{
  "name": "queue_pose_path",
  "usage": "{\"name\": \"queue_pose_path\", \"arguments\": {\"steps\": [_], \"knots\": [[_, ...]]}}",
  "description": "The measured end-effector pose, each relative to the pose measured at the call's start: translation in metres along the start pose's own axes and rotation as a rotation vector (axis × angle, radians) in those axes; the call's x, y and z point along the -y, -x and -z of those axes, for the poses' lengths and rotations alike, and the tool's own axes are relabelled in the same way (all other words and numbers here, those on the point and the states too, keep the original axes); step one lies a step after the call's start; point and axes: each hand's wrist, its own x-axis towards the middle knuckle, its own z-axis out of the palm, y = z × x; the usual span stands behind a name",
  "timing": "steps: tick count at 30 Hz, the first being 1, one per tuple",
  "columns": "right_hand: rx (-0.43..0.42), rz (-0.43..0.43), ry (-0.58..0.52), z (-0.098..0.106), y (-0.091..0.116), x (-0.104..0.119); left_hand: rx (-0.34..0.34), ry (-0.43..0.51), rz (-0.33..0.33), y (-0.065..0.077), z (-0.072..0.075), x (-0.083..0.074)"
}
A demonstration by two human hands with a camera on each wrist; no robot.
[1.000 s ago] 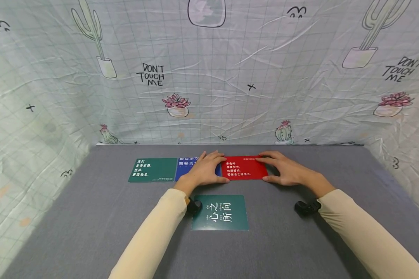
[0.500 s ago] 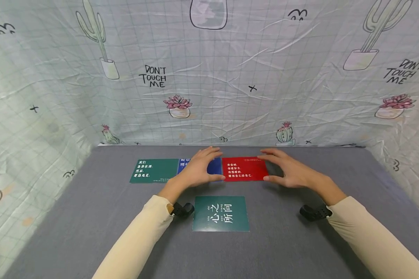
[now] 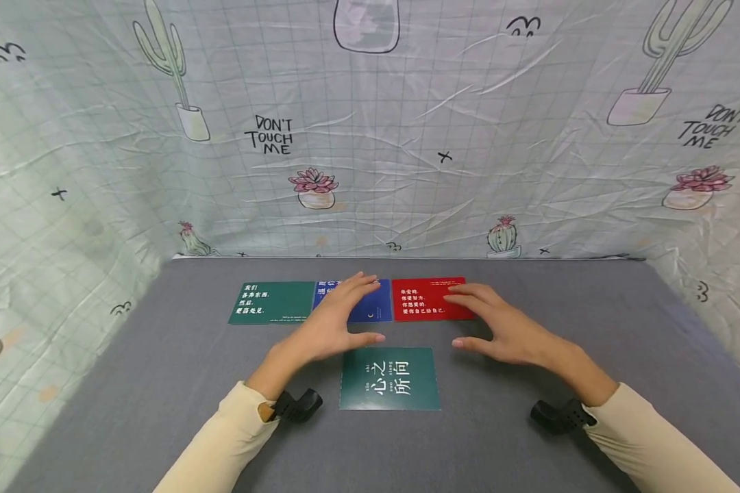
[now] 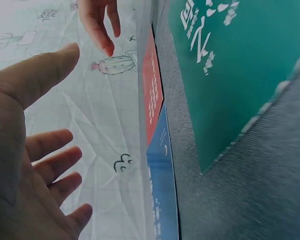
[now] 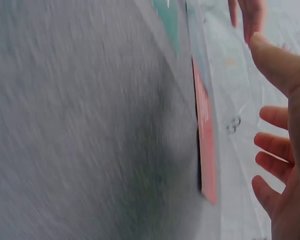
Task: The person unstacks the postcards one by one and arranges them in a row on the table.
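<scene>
Cream sleeves (image 3: 641, 445), black wrist cameras (image 3: 296, 405)

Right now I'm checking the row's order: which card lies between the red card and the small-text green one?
The blue card, partly under the left hand, sits between the red card and green card, per the head view.

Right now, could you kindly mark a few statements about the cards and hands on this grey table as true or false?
1. The red card lies at the right end of the back row. True.
2. The blue card lies between the green card and the red card. True.
3. The left hand grips the red card. False: its fingers are spread, holding nothing.
4. The big green card stands upright against the wall. False: it lies flat nearer the person.
5. The right hand holds nothing. True.
</scene>
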Motion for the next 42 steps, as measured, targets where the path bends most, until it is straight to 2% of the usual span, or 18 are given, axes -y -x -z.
{"name": "queue_pose_path", "arguments": {"steps": [5, 11, 16, 22, 28, 37, 42], "knots": [[-0.02, 0.022, -0.028, -0.008, 0.004, 0.015, 0.019, 0.027, 0.015, 0.019, 0.001, -0.004], [-0.03, 0.047, -0.058, -0.017, 0.01, 0.029, 0.015, 0.09, -0.014, 0.039, -0.002, -0.005], [-0.024, 0.033, -0.082, -0.025, 0.015, 0.038, 0.02, 0.135, 0.002, 0.051, -0.007, -0.004], [-0.008, 0.033, -0.085, -0.033, 0.018, 0.046, 0.032, 0.153, -0.02, 0.064, -0.014, -0.001], [-0.01, 0.042, -0.07, -0.041, 0.02, 0.05, 0.049, 0.146, -0.07, 0.069, -0.021, -0.001], [-0.001, 0.02, -0.064, -0.052, 0.019, 0.052, 0.061, 0.149, -0.021, 0.074, -0.025, 0.001], [-0.003, 0.012, -0.045, -0.056, 0.017, 0.052, 0.076, 0.151, -0.019, 0.074, -0.03, 0.003]]}}
